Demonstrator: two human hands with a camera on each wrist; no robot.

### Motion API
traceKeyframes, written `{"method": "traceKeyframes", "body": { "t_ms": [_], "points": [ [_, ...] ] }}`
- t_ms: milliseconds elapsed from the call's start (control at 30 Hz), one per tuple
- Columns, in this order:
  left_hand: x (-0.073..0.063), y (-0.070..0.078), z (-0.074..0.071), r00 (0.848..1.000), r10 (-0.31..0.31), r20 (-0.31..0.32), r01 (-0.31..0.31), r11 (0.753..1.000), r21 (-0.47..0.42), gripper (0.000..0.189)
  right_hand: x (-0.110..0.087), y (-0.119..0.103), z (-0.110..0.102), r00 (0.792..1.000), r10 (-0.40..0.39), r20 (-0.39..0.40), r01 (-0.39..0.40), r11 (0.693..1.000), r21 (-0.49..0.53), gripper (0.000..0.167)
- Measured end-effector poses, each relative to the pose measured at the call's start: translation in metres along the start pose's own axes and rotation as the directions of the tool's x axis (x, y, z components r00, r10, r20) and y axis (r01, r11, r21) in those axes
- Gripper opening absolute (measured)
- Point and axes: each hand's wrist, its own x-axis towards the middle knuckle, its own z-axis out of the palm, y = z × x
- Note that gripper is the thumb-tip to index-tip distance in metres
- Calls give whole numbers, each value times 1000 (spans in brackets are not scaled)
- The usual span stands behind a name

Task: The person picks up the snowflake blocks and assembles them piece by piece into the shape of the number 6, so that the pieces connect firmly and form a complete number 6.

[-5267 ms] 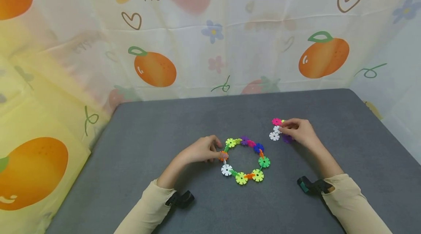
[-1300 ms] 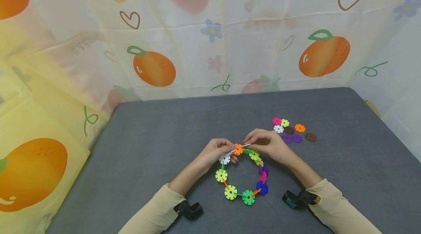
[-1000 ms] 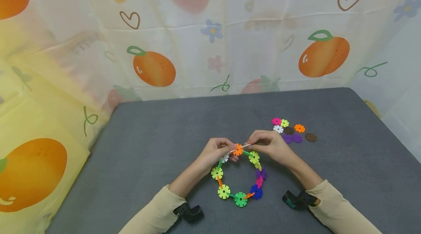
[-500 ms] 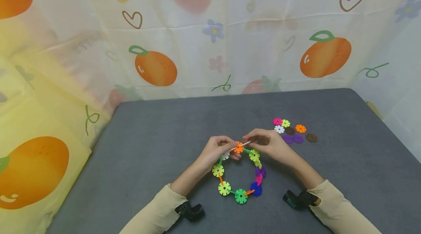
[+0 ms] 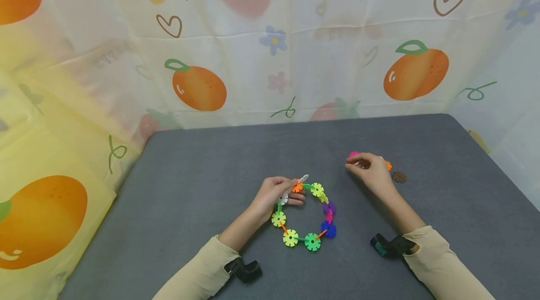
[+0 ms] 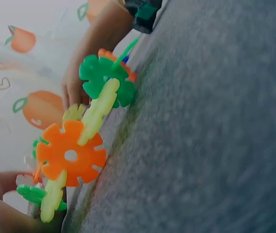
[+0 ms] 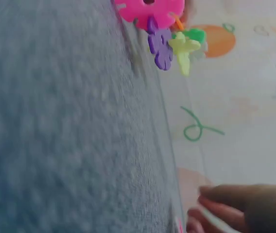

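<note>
Notched plastic snowflake discs, slotted together, form a many-coloured ring [image 5: 312,242] at the middle of the table. At its upper left, my left hand [image 5: 270,197] pinches the ring near an orange disc [image 5: 297,187]. A white disc [image 5: 304,178] stands edge-on from that orange one. My right hand [image 5: 373,171] is over the loose discs at the back right, thumb and fingertips apart, and covers most of them. Past its edges show a pink disc [image 5: 353,153], an orange loose disc [image 5: 389,165] and a brown disc [image 5: 399,177]. The right wrist view shows the right fingers [image 7: 225,199] close above the table.
The grey table [image 5: 202,159] ends at a hanging cloth [image 5: 244,75] printed with oranges and hearts. Black wrist bands with cameras sit on the left wrist [image 5: 243,270] and the right wrist [image 5: 393,245].
My right hand has left the white disc at the ring's top and moved right, over the loose discs. My left hand keeps hold of the ring, which has shifted slightly left and up.
</note>
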Motion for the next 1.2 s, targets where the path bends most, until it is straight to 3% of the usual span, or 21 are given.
{"method": "traceKeyframes", "body": {
  "t_ms": [133, 300, 600, 967, 1200],
  "points": [
    [-1, -1, 2, 1000, -5, -20, 4, 999, -52, 22, 0, 4, -4, 1000, 10, -25, -13, 994, -105, 22],
    [-2, 0, 3, 1000, -15, 5, 15, 998, -56, 27, -1, 4, -4, 999, -22, -32, 16, 983, -182, 28],
    [-3, 0, 2, 998, -24, 58, 24, 1000, -12, 35, -1, 6, -5, 1000, -22, -23, 17, 983, -180, 18],
    [-1, -2, -1, 995, -31, 91, 28, 999, 40, 44, -1, 4, -7, 999, 34, -12, -36, 980, -197, 24],
    [-1, -1, -1, 994, -45, 96, 41, 998, 44, 41, 0, 4, -7, 1000, 12, -13, -14, 977, -212, 24]
  ]
}}
